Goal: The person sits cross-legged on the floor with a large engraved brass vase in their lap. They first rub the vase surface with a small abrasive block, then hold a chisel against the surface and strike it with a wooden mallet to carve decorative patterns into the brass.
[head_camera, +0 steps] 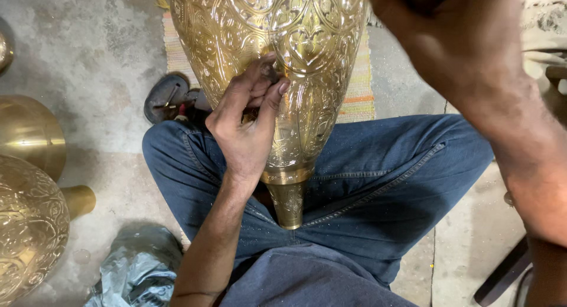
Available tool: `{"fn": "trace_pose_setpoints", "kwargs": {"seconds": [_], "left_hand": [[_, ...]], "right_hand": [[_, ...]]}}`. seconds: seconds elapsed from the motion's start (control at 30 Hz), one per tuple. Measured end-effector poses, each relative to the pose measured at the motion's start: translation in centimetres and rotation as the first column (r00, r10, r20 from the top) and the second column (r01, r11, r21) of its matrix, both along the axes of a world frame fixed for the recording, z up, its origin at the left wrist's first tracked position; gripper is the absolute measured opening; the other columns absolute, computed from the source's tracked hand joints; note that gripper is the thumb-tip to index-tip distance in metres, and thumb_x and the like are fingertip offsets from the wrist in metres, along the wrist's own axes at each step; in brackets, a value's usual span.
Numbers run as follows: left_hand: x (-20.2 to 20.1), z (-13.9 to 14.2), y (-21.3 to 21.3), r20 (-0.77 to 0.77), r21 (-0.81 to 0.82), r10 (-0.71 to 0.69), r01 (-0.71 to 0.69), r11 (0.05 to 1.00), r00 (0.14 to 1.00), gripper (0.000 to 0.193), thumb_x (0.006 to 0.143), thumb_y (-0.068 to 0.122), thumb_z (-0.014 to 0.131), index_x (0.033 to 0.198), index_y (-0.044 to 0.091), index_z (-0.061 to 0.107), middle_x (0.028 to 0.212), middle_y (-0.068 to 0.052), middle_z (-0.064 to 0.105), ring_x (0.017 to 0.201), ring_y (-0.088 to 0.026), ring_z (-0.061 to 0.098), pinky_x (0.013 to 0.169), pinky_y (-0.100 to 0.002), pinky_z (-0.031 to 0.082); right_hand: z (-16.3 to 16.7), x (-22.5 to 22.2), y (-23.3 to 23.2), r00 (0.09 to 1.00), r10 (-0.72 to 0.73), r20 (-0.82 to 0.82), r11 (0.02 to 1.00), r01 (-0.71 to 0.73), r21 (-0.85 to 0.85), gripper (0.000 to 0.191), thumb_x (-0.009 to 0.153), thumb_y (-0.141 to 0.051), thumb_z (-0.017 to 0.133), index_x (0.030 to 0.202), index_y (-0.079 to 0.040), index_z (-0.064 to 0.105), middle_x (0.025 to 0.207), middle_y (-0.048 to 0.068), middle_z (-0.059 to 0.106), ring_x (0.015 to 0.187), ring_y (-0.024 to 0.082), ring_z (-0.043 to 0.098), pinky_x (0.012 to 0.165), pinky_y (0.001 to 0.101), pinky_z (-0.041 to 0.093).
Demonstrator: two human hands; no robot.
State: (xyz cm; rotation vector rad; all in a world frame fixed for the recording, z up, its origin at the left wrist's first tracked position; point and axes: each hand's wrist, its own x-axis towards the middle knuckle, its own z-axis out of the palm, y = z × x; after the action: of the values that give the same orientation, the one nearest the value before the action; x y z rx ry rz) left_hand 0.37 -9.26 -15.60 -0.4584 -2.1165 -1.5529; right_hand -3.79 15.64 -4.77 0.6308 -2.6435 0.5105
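Head view, person seated cross-legged on the concrete floor (100,59), blue jeans (378,183).

Large brass vase (277,65), embossed all over with a floral pattern, lies across the lap, narrow neck (288,202) pointing toward the body, mouth end below the left hand. Inside of the vase is not visible.

Left hand (245,127): fingers (260,82) curled nearly closed, tips pressed against the vase wall, pinching a small dark object at the tips; too small to tell what it is. Thumb lies along the embossed surface.

Right hand: only the forearm (502,106) shows, raised close to the camera, up and right of the left fingers; the hand itself is cut off by the frame edge, so its grip cannot be told.

Count of brass vessels: three. One in the lap; two well left of the fingers, one plain (29,132) and one embossed (26,230).

Just left of the fingers: a dark round dish (166,97) holding small tools. Below left, near the elbow: a crumpled grey plastic bag (139,268). Behind the vase: a striped woven mat (357,88).
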Motion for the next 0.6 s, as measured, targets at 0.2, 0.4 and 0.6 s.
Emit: {"fn": "trace_pose_setpoints", "kwargs": {"seconds": [0.2,0.4,0.6], "left_hand": [[0.1,0.2,0.0,0.023,-0.042,0.033,-0.032,0.999,0.999,0.037,0.102,0.0,0.078,0.136,0.004,0.064,0.121,-0.012,0.076,0.106,-0.017,0.078,0.089,-0.026,0.07],[0.1,0.4,-0.1,0.037,-0.036,0.019,-0.017,0.999,0.999,0.039,0.102,-0.001,0.078,0.138,0.005,0.063,0.123,-0.011,0.076,0.108,-0.017,0.078,0.086,-0.026,0.07],[0.0,0.7,-0.1,0.023,-0.022,-0.008,0.008,1.0,1.0,0.038,0.103,0.0,0.077,0.139,0.005,0.063,0.124,-0.012,0.074,0.109,-0.018,0.078,0.09,-0.027,0.07]], "right_hand": [[-1.3,0.0,2.2,0.966,0.056,-0.253,0.979,-0.004,0.203,0.008,0.103,-0.012,0.07,0.097,-0.006,0.07,0.076,0.006,0.064,0.064,0.016,0.062,0.06,0.0278,0.048],[-1.1,0.0,1.5,0.976,0.097,-0.196,0.982,-0.063,0.177,0.018,0.1,-0.019,0.078,0.09,-0.006,0.071,0.069,0.008,0.066,0.06,0.02,0.067,0.053,0.0334,0.05],[-1.7,-0.2,2.4,0.995,0.042,-0.086,0.984,-0.056,-0.168,0.012,0.105,-0.013,0.07,0.097,-0.004,0.068,0.077,0.008,0.066,0.068,0.019,0.068,0.056,0.0328,0.046]]}}
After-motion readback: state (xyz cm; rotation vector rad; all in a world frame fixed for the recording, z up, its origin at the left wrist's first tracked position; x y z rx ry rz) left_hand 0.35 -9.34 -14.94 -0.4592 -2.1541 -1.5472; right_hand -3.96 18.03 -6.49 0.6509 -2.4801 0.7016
